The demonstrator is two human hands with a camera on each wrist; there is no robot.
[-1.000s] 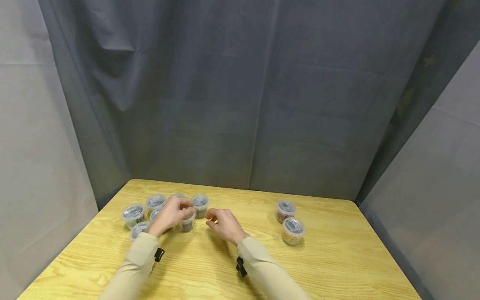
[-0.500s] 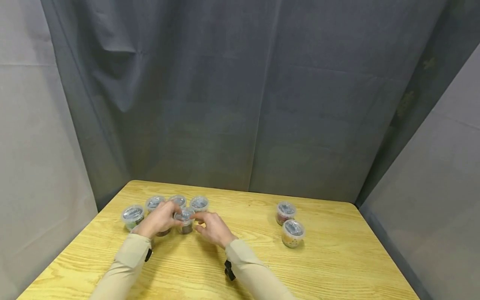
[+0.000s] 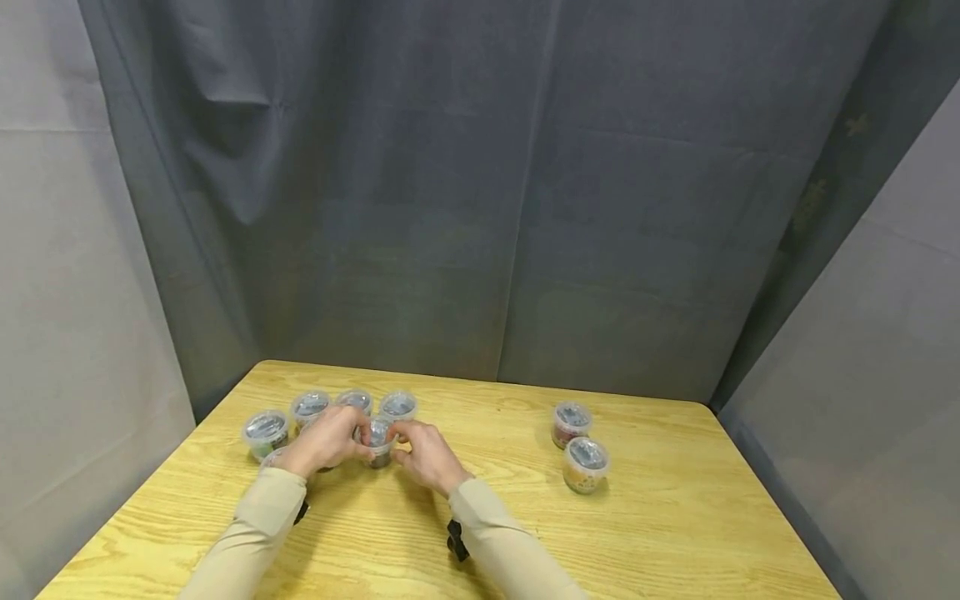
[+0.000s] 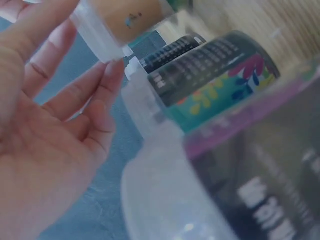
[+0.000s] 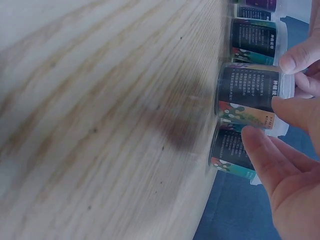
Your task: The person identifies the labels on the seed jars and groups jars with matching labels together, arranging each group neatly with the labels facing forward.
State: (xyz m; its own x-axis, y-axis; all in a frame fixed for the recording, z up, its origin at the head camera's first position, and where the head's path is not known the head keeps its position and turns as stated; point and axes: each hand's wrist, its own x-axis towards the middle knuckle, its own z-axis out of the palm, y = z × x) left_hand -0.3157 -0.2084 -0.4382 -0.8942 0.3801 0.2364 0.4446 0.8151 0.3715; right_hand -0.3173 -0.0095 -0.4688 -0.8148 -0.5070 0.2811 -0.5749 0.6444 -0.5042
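A small clear-lidded plastic tub stands at the front right of a cluster on the left half of the table. My left hand holds its left side by the lid rim, with the fingers bent. From the opposite side my right hand grips the rim between thumb and fingers. The tub's dark label with white print and an orange patch shows in the right wrist view. In the left wrist view, the left fingers meet the lid edge of an orange-labelled tub. The left hand partly hides tubs behind it.
Several similar lidded tubs surround the hands at left and behind, one tub directly behind the held one. Apart at the right stand a reddish tub and a yellow tub. A grey curtain hangs behind the wooden table.
Both hands have moved left and down onto the front tub and closed on its rim. Over the last half second the tub has shifted slightly right.
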